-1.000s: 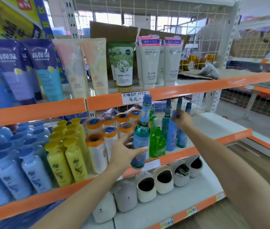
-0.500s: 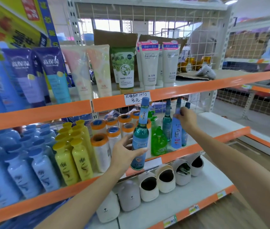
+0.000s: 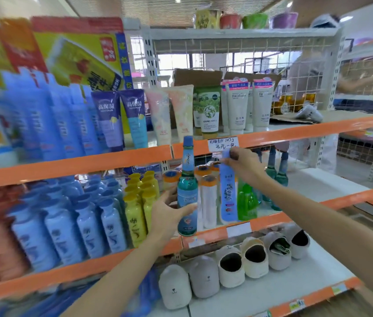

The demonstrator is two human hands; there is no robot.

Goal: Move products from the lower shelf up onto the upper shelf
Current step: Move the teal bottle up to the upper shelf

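Left hand (image 3: 169, 211) grips a green bottle (image 3: 187, 195), upright, in front of the lower shelf (image 3: 272, 219) edge; right hand (image 3: 241, 162) pinches the cap of a blue bottle (image 3: 227, 193), hanging just below the upper shelf (image 3: 295, 133) lip.

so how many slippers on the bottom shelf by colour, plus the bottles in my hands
grey slipper: 1
cream or off-white slippers: 5
green bottle, gripped by the left hand: 1
blue bottle, pinched at the cap by the right hand: 1
total: 8
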